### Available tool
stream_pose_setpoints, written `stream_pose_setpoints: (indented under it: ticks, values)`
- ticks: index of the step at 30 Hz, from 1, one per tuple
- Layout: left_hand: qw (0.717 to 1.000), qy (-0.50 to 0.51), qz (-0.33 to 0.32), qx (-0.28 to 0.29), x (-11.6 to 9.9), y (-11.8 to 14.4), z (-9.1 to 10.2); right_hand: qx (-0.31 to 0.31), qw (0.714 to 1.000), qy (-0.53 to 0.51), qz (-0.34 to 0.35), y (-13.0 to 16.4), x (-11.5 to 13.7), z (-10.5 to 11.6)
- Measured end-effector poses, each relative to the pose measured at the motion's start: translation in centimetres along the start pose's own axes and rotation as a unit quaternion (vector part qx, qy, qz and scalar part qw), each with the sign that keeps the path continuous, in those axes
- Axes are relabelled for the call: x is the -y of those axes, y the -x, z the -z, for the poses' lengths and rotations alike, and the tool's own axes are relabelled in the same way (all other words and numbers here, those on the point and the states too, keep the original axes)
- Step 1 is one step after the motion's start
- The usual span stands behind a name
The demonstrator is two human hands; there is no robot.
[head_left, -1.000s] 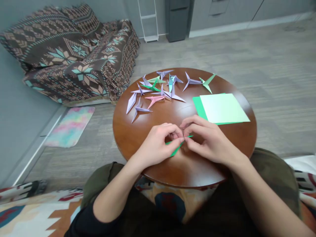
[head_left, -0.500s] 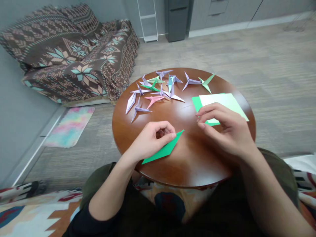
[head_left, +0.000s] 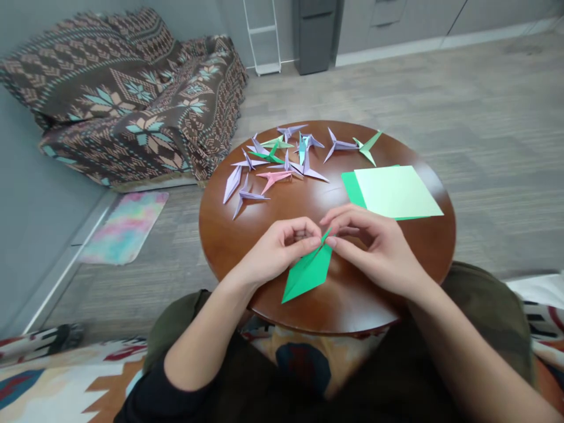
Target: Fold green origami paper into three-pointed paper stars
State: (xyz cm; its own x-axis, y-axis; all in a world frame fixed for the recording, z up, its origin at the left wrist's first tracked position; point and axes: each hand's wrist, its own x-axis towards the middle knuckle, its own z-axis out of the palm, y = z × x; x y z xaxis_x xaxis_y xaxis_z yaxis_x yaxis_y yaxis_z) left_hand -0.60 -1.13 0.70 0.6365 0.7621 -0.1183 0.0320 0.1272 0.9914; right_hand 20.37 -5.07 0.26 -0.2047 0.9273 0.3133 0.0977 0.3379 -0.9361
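Observation:
A green folded sheet of origami paper point(head_left: 309, 275), shaped like a long kite, is held just over the near half of the round wooden table point(head_left: 352, 305). My left hand point(head_left: 288, 245) pinches it along its upper left edge, between thumb and fingers. At the upper tip, my right hand point(head_left: 369, 242) is closed on the paper with thumb and forefinger, close beside the left fingertips. A fold line runs down from that tip. The fingers hide part of the upper edge.
Several folded paper cranes, among them a pink one point(head_left: 275, 178), a purple one point(head_left: 249, 195) and a light green one point(head_left: 368, 147), lie across the table's far side. Pale green square sheets point(head_left: 399, 189) rest on green ones at the right. A covered sofa point(head_left: 176, 111) stands beyond.
My right hand has come left and down from beside the paper stack and taken the green paper's tip. The paper has shifted right and turned, showing more of its face.

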Motion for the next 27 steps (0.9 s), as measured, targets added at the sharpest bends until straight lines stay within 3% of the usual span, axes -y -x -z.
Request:
stream_pose_setpoints:
  ticks: [17,19,23,27]
  values:
    - [0.988,-0.130,-0.023,-0.074,-0.70,0.08,-0.91,-0.150,0.987,-0.033,-0.052,-0.50,-0.46,-0.33]
    - [0.989,-0.126,-0.021,-0.075,-0.65,0.03,-0.94,-0.140,0.986,-0.065,-0.062,-0.52,-0.46,-0.38]
    - [0.992,-0.102,-0.021,-0.074,-0.43,-0.06,-1.06,-0.062,0.991,-0.086,-0.087,-0.52,-0.43,-0.55]
    - [0.994,-0.076,-0.013,-0.075,-0.24,-0.21,-0.92,-0.093,0.991,-0.050,-0.080,-0.63,-0.37,-0.69]
